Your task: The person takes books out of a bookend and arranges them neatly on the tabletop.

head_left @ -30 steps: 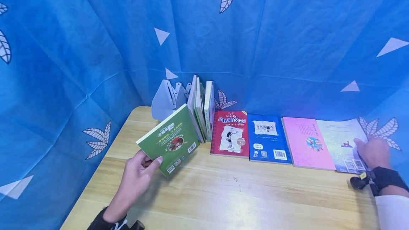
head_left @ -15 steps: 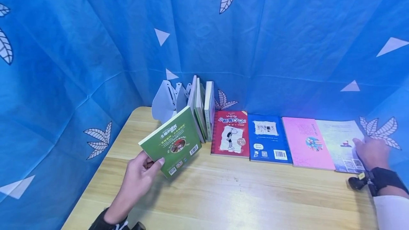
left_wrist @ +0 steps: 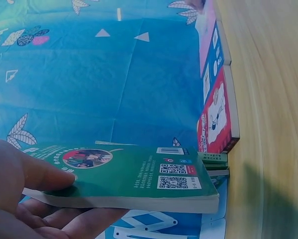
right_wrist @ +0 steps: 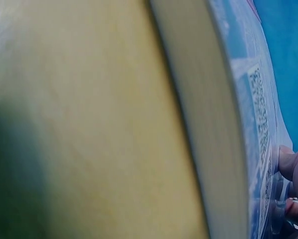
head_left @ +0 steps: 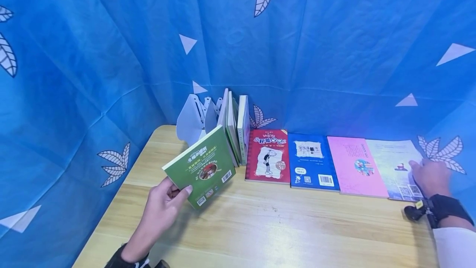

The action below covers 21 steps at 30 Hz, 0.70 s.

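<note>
My left hand (head_left: 161,206) holds a green book (head_left: 202,166) by its lower left edge, thumb on the printed cover and fingers underneath. The book tilts above the table, in front of the standing books. In the left wrist view its page edge faces the camera, and a thumb (left_wrist: 49,174) lies on the cover. At the far right, my right hand (head_left: 433,177) grips the right edge of a pale purple book (head_left: 392,164) lying flat. The right wrist view shows that book's thick page block (right_wrist: 204,114) close up, with the fingers partly cut off by the frame.
A white bookend rack (head_left: 191,121) stands at the back left, with several upright books (head_left: 243,129) at its right. Along the back lie a red book (head_left: 267,156), a blue book (head_left: 313,162) and a pink book (head_left: 355,166). Blue cloth (head_left: 238,44) hangs behind the wooden table (head_left: 267,226).
My left hand has shifted slightly right and down with the green book. The right hand has moved a little left at the pale purple book's edge. Both holds are the same.
</note>
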Each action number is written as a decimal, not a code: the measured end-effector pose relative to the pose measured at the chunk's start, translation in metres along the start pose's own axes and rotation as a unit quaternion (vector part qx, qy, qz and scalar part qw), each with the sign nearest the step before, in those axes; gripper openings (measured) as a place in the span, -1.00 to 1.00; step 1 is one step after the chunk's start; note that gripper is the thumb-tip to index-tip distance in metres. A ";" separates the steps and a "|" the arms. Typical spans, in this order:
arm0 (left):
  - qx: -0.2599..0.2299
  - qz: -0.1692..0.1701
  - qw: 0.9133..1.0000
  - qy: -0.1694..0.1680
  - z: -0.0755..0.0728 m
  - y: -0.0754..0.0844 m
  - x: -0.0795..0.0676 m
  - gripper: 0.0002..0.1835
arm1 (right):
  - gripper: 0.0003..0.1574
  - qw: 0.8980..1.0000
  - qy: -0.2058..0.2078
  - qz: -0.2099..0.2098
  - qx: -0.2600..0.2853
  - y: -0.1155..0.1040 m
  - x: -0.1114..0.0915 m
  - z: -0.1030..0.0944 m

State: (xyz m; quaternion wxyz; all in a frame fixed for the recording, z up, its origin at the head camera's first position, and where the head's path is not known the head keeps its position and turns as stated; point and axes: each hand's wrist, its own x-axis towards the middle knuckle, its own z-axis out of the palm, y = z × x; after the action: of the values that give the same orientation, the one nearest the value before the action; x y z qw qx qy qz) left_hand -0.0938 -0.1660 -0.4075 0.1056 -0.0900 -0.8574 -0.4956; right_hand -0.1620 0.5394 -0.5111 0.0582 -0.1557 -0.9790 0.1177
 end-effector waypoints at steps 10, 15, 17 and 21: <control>0.004 0.004 1.000 0.007 -0.001 -0.001 -0.002 -0.58 | -0.39 1.000 0.004 -0.001 -0.012 -0.008 -0.004 -0.005; -0.002 -0.004 1.000 0.001 -0.001 -0.001 -0.003 -0.58 | -0.39 0.999 0.023 -0.010 -0.025 -0.015 -0.007 -0.005; -0.005 -0.006 1.000 0.000 -0.001 -0.001 -0.003 -0.57 | -0.38 0.999 0.028 -0.015 -0.032 -0.018 -0.009 -0.005; -0.005 -0.007 1.000 -0.002 -0.001 -0.001 -0.003 -0.57 | -0.37 0.999 0.014 -0.015 -0.036 -0.020 -0.008 -0.007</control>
State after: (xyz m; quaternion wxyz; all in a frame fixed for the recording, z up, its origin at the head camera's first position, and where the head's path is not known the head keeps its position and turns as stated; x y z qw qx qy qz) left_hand -0.0912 -0.1678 -0.4085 0.1001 -0.0851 -0.8555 -0.5009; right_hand -0.1590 0.5193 -0.4999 0.0677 -0.1447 -0.9840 0.0791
